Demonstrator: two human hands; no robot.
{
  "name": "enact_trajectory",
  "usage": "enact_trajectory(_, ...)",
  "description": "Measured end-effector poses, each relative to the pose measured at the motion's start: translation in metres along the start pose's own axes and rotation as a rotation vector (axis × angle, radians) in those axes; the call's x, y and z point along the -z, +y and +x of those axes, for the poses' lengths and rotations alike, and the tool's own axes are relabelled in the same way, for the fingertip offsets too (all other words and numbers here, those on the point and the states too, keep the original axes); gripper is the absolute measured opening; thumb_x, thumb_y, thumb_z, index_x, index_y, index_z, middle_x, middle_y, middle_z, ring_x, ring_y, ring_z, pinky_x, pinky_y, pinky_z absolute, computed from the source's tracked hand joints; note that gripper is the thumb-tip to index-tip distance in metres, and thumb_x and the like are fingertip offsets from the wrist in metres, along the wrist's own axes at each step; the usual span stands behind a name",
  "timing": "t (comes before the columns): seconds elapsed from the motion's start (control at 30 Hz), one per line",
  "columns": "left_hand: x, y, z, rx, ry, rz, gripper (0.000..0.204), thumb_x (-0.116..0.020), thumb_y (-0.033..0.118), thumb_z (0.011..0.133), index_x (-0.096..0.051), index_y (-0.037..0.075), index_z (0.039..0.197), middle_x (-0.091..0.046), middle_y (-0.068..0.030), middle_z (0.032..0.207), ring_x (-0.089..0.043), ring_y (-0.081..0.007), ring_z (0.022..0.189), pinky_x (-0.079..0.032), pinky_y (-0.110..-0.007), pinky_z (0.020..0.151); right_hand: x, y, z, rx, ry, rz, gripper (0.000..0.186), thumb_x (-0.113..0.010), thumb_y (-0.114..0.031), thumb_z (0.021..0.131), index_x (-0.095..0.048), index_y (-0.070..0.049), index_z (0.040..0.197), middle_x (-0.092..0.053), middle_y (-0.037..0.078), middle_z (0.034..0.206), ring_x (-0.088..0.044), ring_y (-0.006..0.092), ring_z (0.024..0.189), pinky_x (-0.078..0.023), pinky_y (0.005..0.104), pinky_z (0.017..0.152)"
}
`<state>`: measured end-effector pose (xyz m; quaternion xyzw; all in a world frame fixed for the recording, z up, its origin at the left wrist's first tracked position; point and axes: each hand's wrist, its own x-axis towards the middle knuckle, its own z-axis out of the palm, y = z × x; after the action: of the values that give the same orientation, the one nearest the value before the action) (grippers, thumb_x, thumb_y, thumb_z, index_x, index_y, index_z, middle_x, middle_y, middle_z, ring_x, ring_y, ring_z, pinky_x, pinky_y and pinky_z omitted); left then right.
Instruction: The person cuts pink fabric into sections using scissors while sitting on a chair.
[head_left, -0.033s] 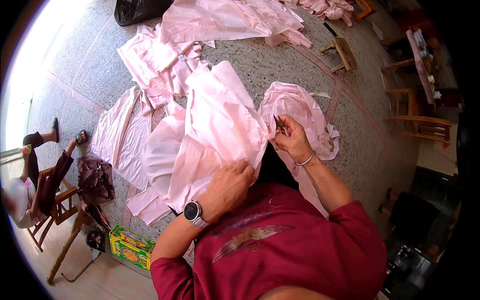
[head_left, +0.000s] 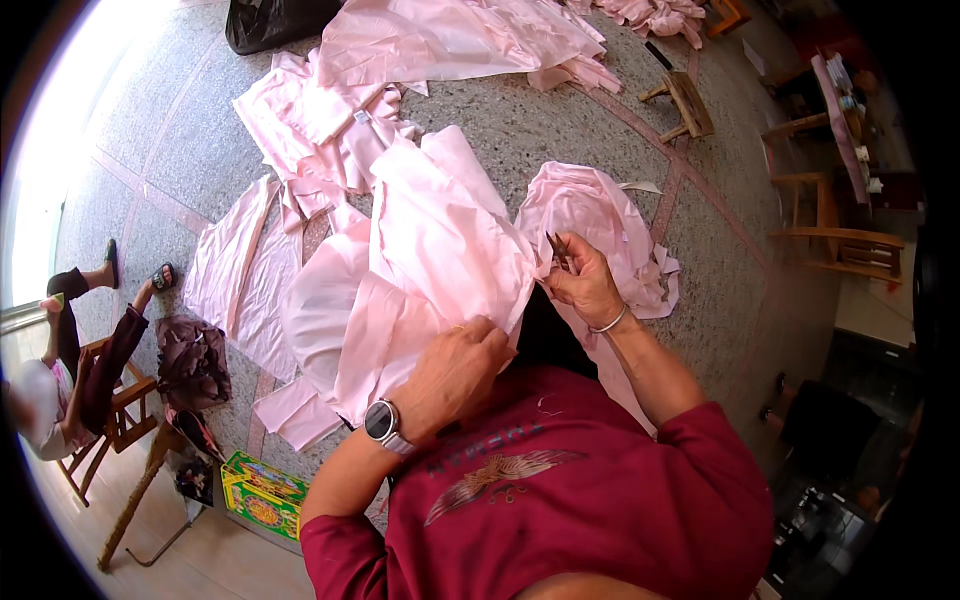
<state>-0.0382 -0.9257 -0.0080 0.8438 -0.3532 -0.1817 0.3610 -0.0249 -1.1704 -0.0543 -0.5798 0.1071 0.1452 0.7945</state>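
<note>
A pale pink garment lies across my lap and spreads out over the floor. My left hand, with a watch on its wrist, grips a fold of this garment near my body. My right hand, a thin bangle on the wrist, holds small dark scissors against the garment's right edge. A second bunched pink piece sits just behind my right hand.
More pink pieces lie across the speckled stone floor. A black bag is at the top, a low wooden stool at upper right. A person sits on a wooden chair at left, near a dark bag and a green box.
</note>
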Motion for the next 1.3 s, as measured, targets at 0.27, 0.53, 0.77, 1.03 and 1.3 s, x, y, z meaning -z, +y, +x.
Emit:
enact_trajectory(0.27, 0.026, -0.015, 0.074, -0.027, 0.334, -0.131, 0.022, -0.063, 0.004, 0.085, -0.059, 0.005, 0.106, -0.057, -0.0134, 0.101, -0.059, -0.036, 0.088, -0.049, -0.043, 0.076, -0.005, -0.013, 0.002, 0.021, -0.035, 0.055, 0.022, -0.069, 0.0, 0.086, -0.058, -0.005, 0.105, -0.054, -0.005, 0.084, -0.041, 0.0005, 0.059, -0.031, 0.0177, 0.047)
enact_trajectory(0.53, 0.024, -0.03, 0.09, -0.147, 0.362, 0.058, 0.018, -0.065, 0.004, 0.081, -0.06, 0.007, 0.097, -0.058, -0.0114, 0.098, -0.059, -0.0321, 0.089, -0.045, -0.045, 0.085, -0.003, -0.021, 0.003, 0.059, 0.02, -0.164, 0.023, -0.066, 0.002, 0.087, -0.057, -0.002, 0.108, -0.06, 0.0, 0.1, -0.057, 0.0069, 0.09, -0.049, 0.0227, 0.079)
enact_trajectory(0.77, 0.055, -0.012, 0.079, 0.119, 0.05, -0.174, 0.014, -0.069, 0.014, 0.086, -0.061, 0.002, 0.088, -0.061, -0.0092, 0.077, -0.058, -0.0208, 0.072, -0.045, -0.037, 0.074, -0.016, -0.035, 0.006, 0.154, -0.033, -0.345, 0.023, -0.064, 0.003, 0.088, -0.057, -0.003, 0.108, -0.057, 0.0, 0.1, -0.055, 0.006, 0.092, -0.047, 0.0236, 0.085)
enact_trajectory(1.03, 0.03, -0.028, 0.056, 0.36, 0.065, -0.866, 0.015, -0.069, 0.014, 0.092, -0.069, 0.0, 0.098, -0.056, 0.0082, 0.078, -0.045, -0.001, 0.071, -0.038, -0.02, 0.062, -0.027, -0.048, 0.013, 0.192, -0.11, -0.443, 0.018, -0.062, 0.002, 0.09, -0.057, 0.0, 0.107, -0.061, 0.004, 0.101, -0.06, 0.0113, 0.099, -0.049, 0.0274, 0.093)
enact_trajectory(1.3, 0.043, -0.016, 0.05, 0.434, 0.071, -0.933, 0.015, -0.06, 0.011, 0.096, -0.068, 0.0, 0.102, -0.058, 0.0088, 0.081, -0.046, 0.0003, 0.073, -0.037, -0.018, 0.063, -0.034, -0.058, 0.011, 0.279, -0.15, -0.576, 0.019, -0.063, 0.001, 0.089, -0.058, 0.001, 0.107, -0.065, 0.007, 0.097, -0.063, 0.0115, 0.091, -0.052, 0.0267, 0.081)
